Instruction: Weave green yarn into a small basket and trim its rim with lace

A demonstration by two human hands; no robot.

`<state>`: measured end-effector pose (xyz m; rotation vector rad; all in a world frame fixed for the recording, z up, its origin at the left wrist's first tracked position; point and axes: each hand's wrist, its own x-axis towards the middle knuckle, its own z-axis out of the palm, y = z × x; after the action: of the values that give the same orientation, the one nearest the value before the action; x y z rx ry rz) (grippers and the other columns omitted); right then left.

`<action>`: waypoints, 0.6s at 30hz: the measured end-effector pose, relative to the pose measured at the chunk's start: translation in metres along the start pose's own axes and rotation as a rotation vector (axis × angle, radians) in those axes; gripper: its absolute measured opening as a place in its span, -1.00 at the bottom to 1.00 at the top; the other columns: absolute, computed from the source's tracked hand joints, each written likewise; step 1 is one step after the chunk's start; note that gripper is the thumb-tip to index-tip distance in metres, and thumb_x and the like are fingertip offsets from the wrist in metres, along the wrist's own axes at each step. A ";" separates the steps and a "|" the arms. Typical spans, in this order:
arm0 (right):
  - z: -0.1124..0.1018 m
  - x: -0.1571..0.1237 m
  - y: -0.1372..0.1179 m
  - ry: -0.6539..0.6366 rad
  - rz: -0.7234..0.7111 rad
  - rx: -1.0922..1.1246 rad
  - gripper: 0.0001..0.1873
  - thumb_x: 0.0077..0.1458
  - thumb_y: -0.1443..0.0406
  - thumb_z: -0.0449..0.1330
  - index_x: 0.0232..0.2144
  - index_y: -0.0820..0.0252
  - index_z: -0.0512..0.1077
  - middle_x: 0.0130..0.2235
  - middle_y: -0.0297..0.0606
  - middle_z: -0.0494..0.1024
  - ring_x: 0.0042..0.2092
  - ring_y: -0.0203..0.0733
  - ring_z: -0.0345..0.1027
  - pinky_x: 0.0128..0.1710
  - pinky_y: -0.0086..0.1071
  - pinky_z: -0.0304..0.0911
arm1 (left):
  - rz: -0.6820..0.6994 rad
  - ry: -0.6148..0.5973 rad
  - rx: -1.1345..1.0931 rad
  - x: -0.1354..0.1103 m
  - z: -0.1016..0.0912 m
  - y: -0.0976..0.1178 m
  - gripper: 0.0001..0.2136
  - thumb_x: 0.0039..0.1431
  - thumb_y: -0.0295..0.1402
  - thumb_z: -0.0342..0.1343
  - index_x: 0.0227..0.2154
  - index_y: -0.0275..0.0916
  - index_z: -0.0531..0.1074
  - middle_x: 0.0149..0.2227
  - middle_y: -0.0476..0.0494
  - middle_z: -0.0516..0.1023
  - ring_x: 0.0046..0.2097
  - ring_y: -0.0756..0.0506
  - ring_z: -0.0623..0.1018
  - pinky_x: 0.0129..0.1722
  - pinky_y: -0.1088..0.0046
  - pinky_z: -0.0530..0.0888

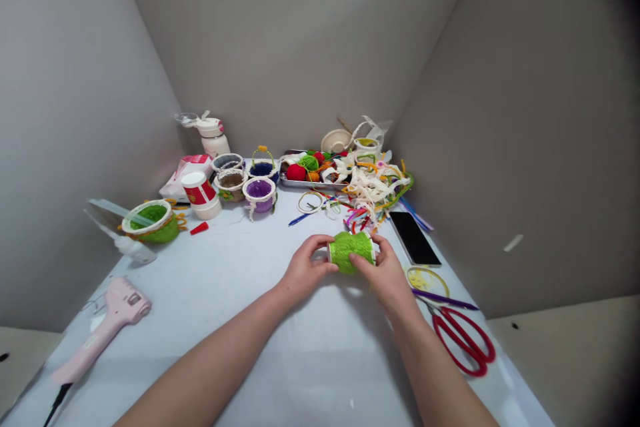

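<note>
A small cup wrapped in bright green yarn (345,252) lies on its side between my two hands, above the middle of the table. My left hand (311,263) grips its left end, thumb below and fingers at the top. The right hand (380,270) is closed round the other end, with the thumb pressed across the yarn. White rims show at both ends of the cup. Just beyond it is a tangle of coloured yarn scraps (375,183), and a black phone (415,239) lies to the right of my right hand.
Red-handled scissors (463,340) and a purple pipe cleaner (445,299) lie at right. A pink glue gun (107,327), a glue bottle (133,248) and a green basket (155,221) stand or lie at left. Behind are a purple basket (260,195), a paper cup (200,193) and a yarn tray (290,183).
</note>
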<state>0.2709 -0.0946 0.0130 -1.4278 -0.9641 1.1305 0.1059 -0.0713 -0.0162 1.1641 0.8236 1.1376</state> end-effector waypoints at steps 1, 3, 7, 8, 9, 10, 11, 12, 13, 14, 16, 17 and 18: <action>0.001 0.000 0.001 0.009 0.002 -0.009 -0.21 -0.29 0.15 0.40 0.00 0.17 0.19 -0.38 -0.30 0.58 -0.38 -0.11 0.50 -0.37 -0.31 0.40 | 0.007 -0.009 0.001 0.000 0.000 -0.001 -0.58 -0.18 -0.58 0.30 -0.18 -0.20 0.45 -0.03 -0.16 0.45 0.06 -0.19 0.44 -0.03 0.30 0.47; 0.002 0.000 0.002 0.019 0.003 -0.033 -0.21 -0.31 0.16 0.40 0.00 0.18 0.21 -0.36 -0.30 0.58 -0.36 -0.11 0.51 -0.35 -0.31 0.41 | 0.038 -0.026 0.020 -0.001 -0.001 -0.003 -0.61 -0.15 -0.57 0.29 -0.18 -0.20 0.46 -0.02 -0.15 0.43 0.06 -0.18 0.43 -0.02 0.29 0.48; 0.002 0.000 0.001 0.030 0.015 -0.018 -0.22 -0.30 0.17 0.41 -0.01 0.17 0.22 -0.38 -0.34 0.57 -0.38 -0.13 0.50 -0.36 -0.33 0.40 | 0.068 -0.027 0.061 -0.001 -0.002 -0.004 -0.61 -0.12 -0.59 0.25 -0.16 -0.19 0.45 0.00 -0.16 0.39 0.07 -0.17 0.42 -0.01 0.28 0.49; 0.001 0.001 0.001 0.024 0.023 0.020 -0.23 -0.28 0.16 0.40 -0.01 0.17 0.21 -0.41 -0.35 0.57 -0.39 -0.14 0.49 -0.36 -0.33 0.39 | 0.082 -0.027 0.073 -0.001 -0.002 -0.004 -0.60 -0.11 -0.59 0.23 -0.15 -0.18 0.44 0.02 -0.16 0.38 0.09 -0.18 0.41 -0.01 0.27 0.50; 0.000 0.002 0.001 0.018 0.031 0.067 -0.25 -0.26 0.15 0.39 -0.02 0.17 0.21 -0.44 -0.37 0.56 -0.41 -0.15 0.48 -0.37 -0.33 0.39 | 0.105 -0.029 0.094 -0.001 -0.003 -0.004 -0.60 -0.10 -0.60 0.21 -0.14 -0.17 0.44 0.04 -0.17 0.37 0.10 -0.18 0.40 -0.01 0.26 0.50; -0.001 0.004 0.001 0.014 0.039 0.115 -0.27 -0.24 0.14 0.38 -0.02 0.17 0.21 -0.46 -0.39 0.55 -0.42 -0.16 0.48 -0.37 -0.34 0.39 | 0.135 -0.033 0.125 -0.002 -0.003 -0.004 -0.60 -0.09 -0.60 0.19 -0.14 -0.16 0.44 0.06 -0.17 0.36 0.13 -0.19 0.38 0.00 0.25 0.50; -0.002 0.005 0.002 0.013 0.045 0.152 -0.28 -0.23 0.14 0.38 -0.03 0.17 0.20 -0.47 -0.39 0.55 -0.42 -0.17 0.47 -0.36 -0.34 0.39 | 0.167 -0.041 0.163 -0.002 -0.003 -0.003 -0.60 -0.08 -0.61 0.17 -0.14 -0.15 0.44 0.08 -0.18 0.35 0.15 -0.19 0.36 0.00 0.25 0.50; -0.002 0.005 0.003 0.015 0.048 0.174 -0.30 -0.23 0.15 0.38 -0.04 0.17 0.21 -0.45 -0.39 0.55 -0.41 -0.16 0.48 -0.35 -0.33 0.39 | 0.195 -0.051 0.205 -0.003 -0.003 -0.003 -0.60 -0.07 -0.62 0.16 -0.13 -0.14 0.45 0.10 -0.18 0.34 0.16 -0.20 0.35 0.00 0.25 0.49; -0.002 0.006 0.004 0.017 0.047 0.181 -0.31 -0.23 0.16 0.38 -0.05 0.16 0.22 -0.42 -0.37 0.56 -0.39 -0.16 0.48 -0.34 -0.33 0.39 | 0.216 -0.063 0.244 -0.004 -0.003 -0.002 -0.60 -0.06 -0.63 0.14 -0.13 -0.13 0.45 0.11 -0.19 0.33 0.17 -0.19 0.34 0.01 0.25 0.49; -0.001 0.006 0.005 0.019 0.041 0.177 -0.33 -0.24 0.18 0.38 -0.07 0.16 0.23 -0.37 -0.34 0.57 -0.35 -0.15 0.49 -0.32 -0.33 0.39 | 0.228 -0.077 0.277 -0.005 -0.003 -0.002 -0.59 -0.05 -0.63 0.13 -0.13 -0.12 0.45 0.11 -0.19 0.33 0.17 -0.19 0.34 0.01 0.25 0.48; 0.000 0.005 0.007 0.025 0.020 0.145 -0.36 -0.25 0.21 0.39 -0.09 0.16 0.26 -0.27 -0.29 0.57 -0.27 -0.13 0.49 -0.28 -0.32 0.39 | 0.241 -0.103 0.315 -0.006 -0.003 -0.001 -0.59 -0.05 -0.65 0.11 -0.13 -0.11 0.45 0.11 -0.19 0.33 0.15 -0.18 0.36 0.02 0.25 0.48; 0.001 0.004 0.007 0.033 0.008 0.128 -0.37 -0.26 0.21 0.39 -0.10 0.17 0.27 -0.24 -0.28 0.56 -0.25 -0.13 0.48 -0.26 -0.32 0.39 | 0.244 -0.110 0.320 -0.007 -0.003 -0.001 -0.58 -0.05 -0.66 0.10 -0.14 -0.11 0.45 0.10 -0.18 0.33 0.14 -0.17 0.36 0.02 0.26 0.48; 0.002 0.003 0.007 0.038 0.004 0.114 -0.37 -0.28 0.22 0.39 -0.11 0.17 0.28 -0.23 -0.28 0.56 -0.24 -0.13 0.48 -0.25 -0.32 0.39 | 0.246 -0.111 0.316 -0.007 -0.002 0.000 -0.58 -0.06 -0.67 0.09 -0.15 -0.12 0.45 0.10 -0.18 0.33 0.14 -0.17 0.37 0.02 0.27 0.47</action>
<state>0.2697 -0.0922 0.0060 -1.3551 -0.8566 1.1397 0.1019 -0.0773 -0.0176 1.6126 0.8088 1.1551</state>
